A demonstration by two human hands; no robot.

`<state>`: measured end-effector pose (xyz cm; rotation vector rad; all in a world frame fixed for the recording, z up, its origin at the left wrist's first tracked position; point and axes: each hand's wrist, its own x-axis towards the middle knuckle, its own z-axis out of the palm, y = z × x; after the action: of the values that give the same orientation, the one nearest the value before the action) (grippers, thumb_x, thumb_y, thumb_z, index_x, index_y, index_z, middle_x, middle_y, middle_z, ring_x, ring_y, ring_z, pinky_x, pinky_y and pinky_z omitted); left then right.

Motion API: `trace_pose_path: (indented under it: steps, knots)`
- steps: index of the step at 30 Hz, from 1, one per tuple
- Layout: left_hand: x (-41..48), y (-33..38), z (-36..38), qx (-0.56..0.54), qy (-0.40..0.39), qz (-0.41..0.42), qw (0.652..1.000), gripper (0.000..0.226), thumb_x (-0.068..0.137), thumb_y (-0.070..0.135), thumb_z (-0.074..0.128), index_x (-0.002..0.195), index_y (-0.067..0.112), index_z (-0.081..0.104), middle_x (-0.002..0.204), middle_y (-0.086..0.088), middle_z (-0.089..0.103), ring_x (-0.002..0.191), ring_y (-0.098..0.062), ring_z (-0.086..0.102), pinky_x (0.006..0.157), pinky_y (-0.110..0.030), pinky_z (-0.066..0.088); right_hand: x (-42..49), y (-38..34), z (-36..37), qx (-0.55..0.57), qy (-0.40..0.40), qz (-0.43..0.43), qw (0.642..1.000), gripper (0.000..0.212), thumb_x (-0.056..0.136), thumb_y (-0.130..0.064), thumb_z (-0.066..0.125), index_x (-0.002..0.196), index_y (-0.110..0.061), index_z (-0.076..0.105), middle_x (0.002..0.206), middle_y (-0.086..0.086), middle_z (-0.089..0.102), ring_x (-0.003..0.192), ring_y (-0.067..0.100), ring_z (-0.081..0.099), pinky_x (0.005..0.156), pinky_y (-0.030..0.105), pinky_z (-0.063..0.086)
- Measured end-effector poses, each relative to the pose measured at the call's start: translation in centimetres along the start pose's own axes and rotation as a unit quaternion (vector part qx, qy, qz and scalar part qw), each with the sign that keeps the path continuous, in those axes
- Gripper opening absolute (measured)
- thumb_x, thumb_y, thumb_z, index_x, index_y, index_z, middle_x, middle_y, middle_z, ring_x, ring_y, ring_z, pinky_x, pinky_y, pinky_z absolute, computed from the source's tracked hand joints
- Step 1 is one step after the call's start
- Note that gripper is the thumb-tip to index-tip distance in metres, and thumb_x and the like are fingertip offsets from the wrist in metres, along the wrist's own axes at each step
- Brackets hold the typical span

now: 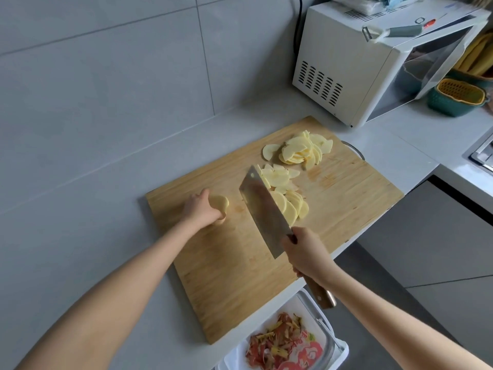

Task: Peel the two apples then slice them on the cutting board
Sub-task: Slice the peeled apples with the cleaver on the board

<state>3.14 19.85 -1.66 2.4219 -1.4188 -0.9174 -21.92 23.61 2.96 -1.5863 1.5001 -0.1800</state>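
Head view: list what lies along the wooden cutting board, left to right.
Left hand → pale peeled apple chunk it grips → broad steel cleaver → fanned pale apple slices.

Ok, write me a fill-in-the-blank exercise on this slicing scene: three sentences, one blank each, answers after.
1. The right hand grips the ____ by its wooden handle.
2. The left hand holds the remaining apple piece on the ____.
3. The apple slices lie to the ____ of the blade.

Missing words: cleaver; cutting board; right.
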Motion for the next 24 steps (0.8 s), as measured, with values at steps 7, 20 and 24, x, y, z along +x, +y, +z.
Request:
trace_pose_path:
  steps: [7, 20, 24]
  knots:
    - [0.9, 0.6, 0.6, -0.067, -0.063, 0.02, 0.996, 0.069, 0.075, 0.022, 0.075, 0.137, 0.015, 0.045, 0.119, -0.001, 0.058, 0.086, -0.011, 0.056, 0.058, -0.019, 0.046, 1.5, -1.5, 3.5, -0.191, 0.078, -0.044, 0.977, 0.028, 0.096, -0.021, 0.037, 0.079, -0.007, 0.055, 0.068, 0.008, 0.057, 0.054, 0.017, 0.044, 0.05, 0.032, 0.038]
    - [0.9, -1.2, 0.5, 0.126, 0.038, 0.306, 0.943, 0.051, 0.076, 0.037, 0.076, 0.119, 0.014, 0.062, 0.119, -0.01, 0.057, 0.11, -0.027, 0.05, 0.09, -0.034, 0.045, 2.0, -4.1, 2.5, -0.228, 0.084, -0.079, 0.967, 0.025, 0.094, -0.016, 0.039, 0.071, -0.011, 0.047, 0.06, 0.001, 0.047, 0.049, 0.014, 0.037, 0.046, 0.027, 0.032]
    - [1.4, -1.2, 0.1, 0.143, -0.003, 0.424, 0.894, 0.035, 0.082, 0.023, 0.072, 0.116, 0.016, 0.068, 0.123, -0.008, 0.06, 0.116, -0.027, 0.049, 0.095, -0.034, 0.043, 2.1, -4.6, 2.4, -0.254, 0.074, -0.075, 0.961, 0.026, 0.095, -0.016, 0.038, 0.068, -0.015, 0.04, 0.058, -0.003, 0.041, 0.047, 0.012, 0.035, 0.042, 0.024, 0.028]
